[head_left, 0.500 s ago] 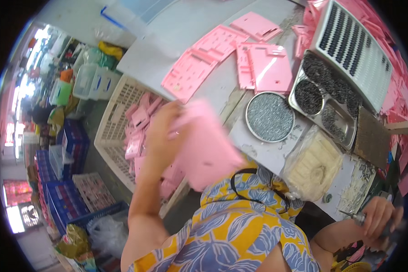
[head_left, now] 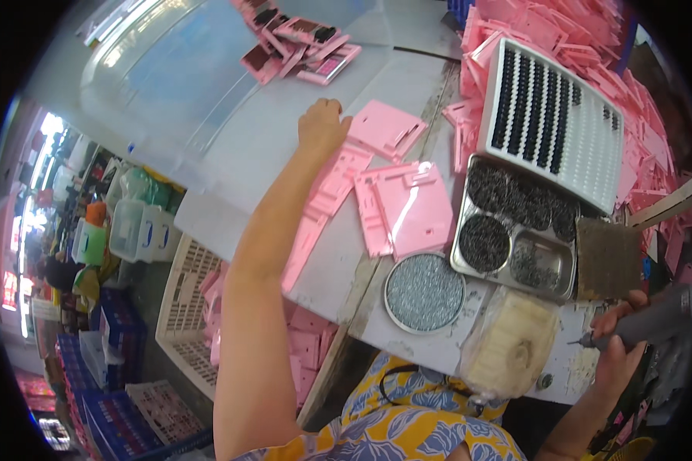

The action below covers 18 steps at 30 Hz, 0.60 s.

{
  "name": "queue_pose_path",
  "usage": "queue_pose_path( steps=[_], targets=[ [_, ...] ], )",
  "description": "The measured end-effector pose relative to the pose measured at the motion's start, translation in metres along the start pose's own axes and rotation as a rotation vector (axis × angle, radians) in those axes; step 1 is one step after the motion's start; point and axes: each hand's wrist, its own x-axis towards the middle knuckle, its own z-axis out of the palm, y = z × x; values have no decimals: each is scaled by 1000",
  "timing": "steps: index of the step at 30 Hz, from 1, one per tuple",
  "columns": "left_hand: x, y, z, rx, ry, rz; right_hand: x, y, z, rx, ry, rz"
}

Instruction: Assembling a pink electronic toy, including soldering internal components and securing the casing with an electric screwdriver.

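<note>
Beside a pink panel (head_left: 386,129), left hand (head_left: 324,126) arches palm-down.

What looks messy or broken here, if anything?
The pink plastic panels beyond the white grid tray lie in a jumbled heap, tilted every which way, unlike the flatter panels near the left hand. Also, the white tabletop looks patchy and chipped beside the plastic-wrapped cream block, as if worn.

I stood in an assembly workshop: heaped pink panels (head_left: 550,32), a metal tray (head_left: 565,278) of tiny pieces (head_left: 484,243), a scuffed worktable (head_left: 331,292).
</note>
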Motion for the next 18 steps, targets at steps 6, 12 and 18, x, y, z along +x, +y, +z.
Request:
queue_pose_path(
  steps=[6, 12, 18],
  targets=[
    [131, -20, 108, 428, 194, -351, -9, 10, -49, -125, 288, -18],
    [160, -81, 124, 465, -99, -268, -8, 14, -66, -203, 316, -5],
    [115, -70, 30, 451, 51, -61, -6, 22, -67, -552, 466, -311]
  ],
)
